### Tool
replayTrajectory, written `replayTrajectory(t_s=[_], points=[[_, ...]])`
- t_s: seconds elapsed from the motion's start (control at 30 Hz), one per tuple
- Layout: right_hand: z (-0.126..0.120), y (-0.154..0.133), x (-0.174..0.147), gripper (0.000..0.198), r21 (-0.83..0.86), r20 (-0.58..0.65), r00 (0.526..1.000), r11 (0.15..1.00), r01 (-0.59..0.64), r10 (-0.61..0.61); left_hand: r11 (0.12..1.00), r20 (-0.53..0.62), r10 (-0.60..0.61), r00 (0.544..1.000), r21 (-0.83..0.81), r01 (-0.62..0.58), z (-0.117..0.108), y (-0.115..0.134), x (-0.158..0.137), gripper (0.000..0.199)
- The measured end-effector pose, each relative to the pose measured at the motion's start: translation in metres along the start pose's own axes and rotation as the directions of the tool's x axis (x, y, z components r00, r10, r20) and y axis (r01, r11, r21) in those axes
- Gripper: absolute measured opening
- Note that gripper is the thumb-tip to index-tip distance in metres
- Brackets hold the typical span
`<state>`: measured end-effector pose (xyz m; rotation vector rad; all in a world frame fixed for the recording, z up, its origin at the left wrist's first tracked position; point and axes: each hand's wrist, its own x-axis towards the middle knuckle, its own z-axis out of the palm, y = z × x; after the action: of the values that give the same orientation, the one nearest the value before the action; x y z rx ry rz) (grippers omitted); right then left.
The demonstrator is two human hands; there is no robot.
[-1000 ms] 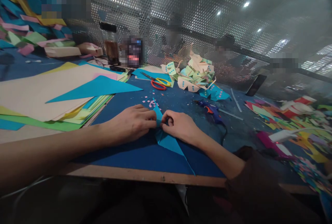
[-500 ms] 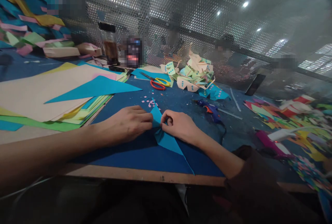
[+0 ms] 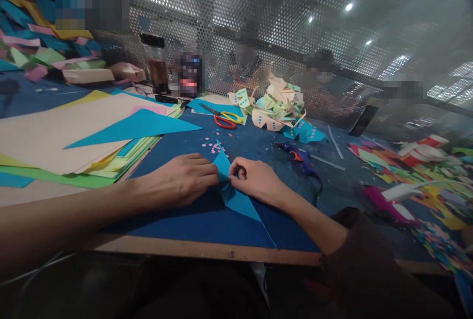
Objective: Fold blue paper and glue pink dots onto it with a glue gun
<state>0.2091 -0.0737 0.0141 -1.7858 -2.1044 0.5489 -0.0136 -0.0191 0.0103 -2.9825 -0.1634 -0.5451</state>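
Observation:
A folded piece of blue paper (image 3: 242, 204) lies between my hands near the front edge of the blue-topped table, one long point reaching toward that edge. My left hand (image 3: 190, 178) is closed at the paper's left side, its fingertips pressed together on the fold. Thumb and forefinger of my right hand (image 3: 254, 179) pinch the paper's middle from the right. Just beyond the paper, small pink paper bits (image 3: 214, 148) are scattered. Farther back lie scissors (image 3: 223, 118) with one red and one yellow handle. Part of the fold is hidden behind my fingers.
Stacked coloured sheets (image 3: 66, 136) lie left, with a blue paper triangle (image 3: 136, 127) on top. A glue gun (image 3: 298, 157) and its cord lie right. Folded paper shapes (image 3: 279, 104), a bottle (image 3: 157, 65) and a phone (image 3: 364, 120) stand behind. Paper scraps (image 3: 399, 161) cover the far right.
My left hand has shifted very slightly to the right along the fold. My right hand and the blue paper stay in nearly the same place.

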Motion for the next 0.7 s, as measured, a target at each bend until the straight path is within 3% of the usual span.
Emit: replayTrajectory(t_s=[0.17, 0.4, 0.7], points=[[0.0, 0.001, 0.001, 0.008, -0.002, 0.01, 1.0, 1.0, 0.002, -0.002, 1.0, 0.067, 0.005, 0.998, -0.011, -0.004, -0.005, 0.003, -0.002, 0.039], [0.0, 0.001, 0.0, 0.007, 0.015, 0.0, 1.0, 1.0, 0.015, -0.015, 1.0, 0.163, 0.017, 0.986, 0.023, -0.021, -0.013, 0.007, -0.001, 0.04], [0.0, 0.003, 0.001, 0.007, 0.0, -0.007, 1.0, 1.0, 0.011, -0.011, 1.0, 0.111, 0.018, 0.994, -0.011, -0.017, -0.014, 0.01, 0.0, 0.039]])
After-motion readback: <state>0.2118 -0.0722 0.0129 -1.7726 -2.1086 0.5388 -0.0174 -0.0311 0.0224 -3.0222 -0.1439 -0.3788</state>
